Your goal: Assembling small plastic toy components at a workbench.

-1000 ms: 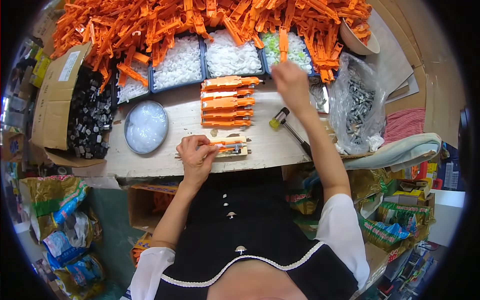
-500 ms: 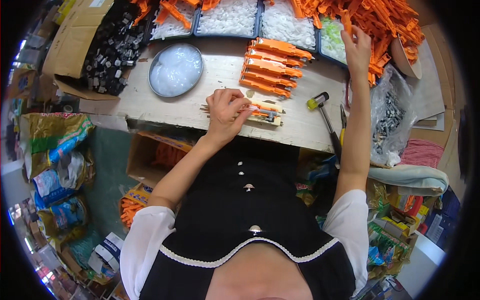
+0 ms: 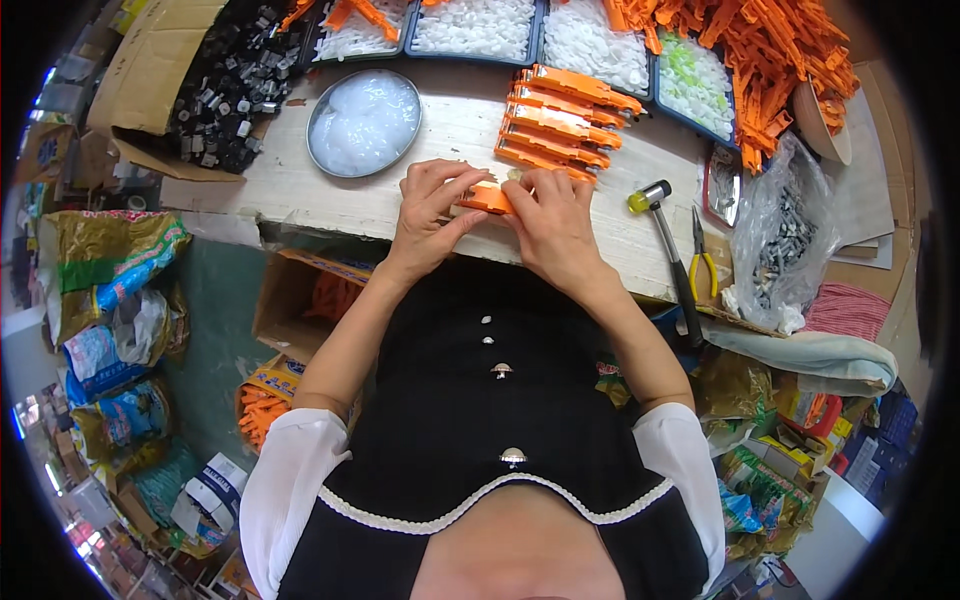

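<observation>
An orange plastic casing [image 3: 487, 197] lies between my two hands at the near edge of the worktable, above the spot where a small pale block fixture stands, now mostly covered. My left hand [image 3: 432, 217] pinches its left end between thumb and fingers. Fingers of my right hand [image 3: 552, 222] are closed on the right end. Just beyond, a row of several assembled orange pieces [image 3: 565, 118] with metal parts lies side by side. What is under the casing is hidden by my fingers.
Right of my hands lie a hammer [image 3: 668, 240] and yellow-handled pliers [image 3: 703, 262]. A round dish [image 3: 364, 124] of clear jelly-like stuff sits left. Behind stand trays of white pieces [image 3: 475, 28] and an orange heap [image 3: 790, 50]. A box of black parts [image 3: 215, 105] is far left.
My right hand has come from the orange heap at the back right to the near edge, bringing an orange casing to my left hand. The view has shifted slightly.
</observation>
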The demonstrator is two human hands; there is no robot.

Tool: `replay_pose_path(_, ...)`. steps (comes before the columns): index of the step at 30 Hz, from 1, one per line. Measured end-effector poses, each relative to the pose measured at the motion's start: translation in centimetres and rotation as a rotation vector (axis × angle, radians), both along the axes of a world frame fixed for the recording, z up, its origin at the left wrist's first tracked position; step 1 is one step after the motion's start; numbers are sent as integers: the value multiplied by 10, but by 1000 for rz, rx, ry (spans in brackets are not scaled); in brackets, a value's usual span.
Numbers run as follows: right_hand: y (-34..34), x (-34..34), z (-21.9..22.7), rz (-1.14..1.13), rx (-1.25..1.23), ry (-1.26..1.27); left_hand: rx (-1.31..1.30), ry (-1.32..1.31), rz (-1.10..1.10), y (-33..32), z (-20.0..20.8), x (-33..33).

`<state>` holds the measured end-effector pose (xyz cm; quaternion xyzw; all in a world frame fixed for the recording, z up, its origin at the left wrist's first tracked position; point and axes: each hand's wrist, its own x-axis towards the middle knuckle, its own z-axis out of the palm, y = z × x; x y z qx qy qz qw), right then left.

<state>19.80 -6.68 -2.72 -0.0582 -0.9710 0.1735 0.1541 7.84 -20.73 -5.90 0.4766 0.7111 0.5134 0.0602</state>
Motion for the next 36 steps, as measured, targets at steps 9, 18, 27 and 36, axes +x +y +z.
replay_pose_path(9,-3,-4,-4,-9,25,-38,-61,45,-43,2,-2,-11)
replay_pose_path(18,34,31,-7,-209,-65,89,-270,459,-201,4,16,-18)
replay_pose_path(27,85,107,-35,-598,183,-137,-469,592,-375,13,31,-15)
replay_pose_path(36,17,69,29,-203,-104,-21,-576,675,-433,16,42,-17)
